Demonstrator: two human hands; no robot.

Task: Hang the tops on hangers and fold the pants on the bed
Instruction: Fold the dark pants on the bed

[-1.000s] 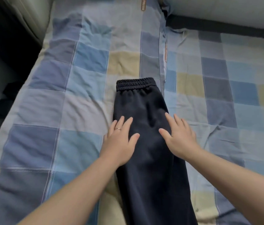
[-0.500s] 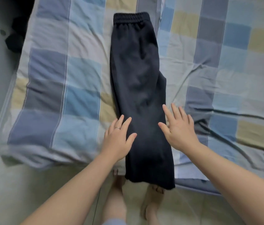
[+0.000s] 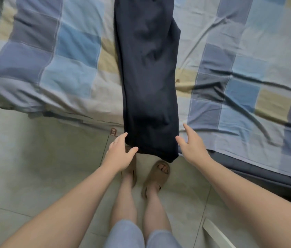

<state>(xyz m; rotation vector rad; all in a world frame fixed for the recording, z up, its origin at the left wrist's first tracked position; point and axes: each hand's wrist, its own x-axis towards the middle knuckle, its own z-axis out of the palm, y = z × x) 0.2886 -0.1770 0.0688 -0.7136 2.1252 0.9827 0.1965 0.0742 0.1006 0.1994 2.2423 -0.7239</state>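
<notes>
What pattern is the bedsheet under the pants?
Blue, grey and pale-yellow checks on the bedsheet, head view.

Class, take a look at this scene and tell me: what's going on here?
A person stands at the edge of the bed, with navy pants laid lengthwise on it, their leg ends hanging over the edge. The left hand and right hand, both open, flank the hem and grip nothing. The pants are not yet folded crosswise.
</notes>
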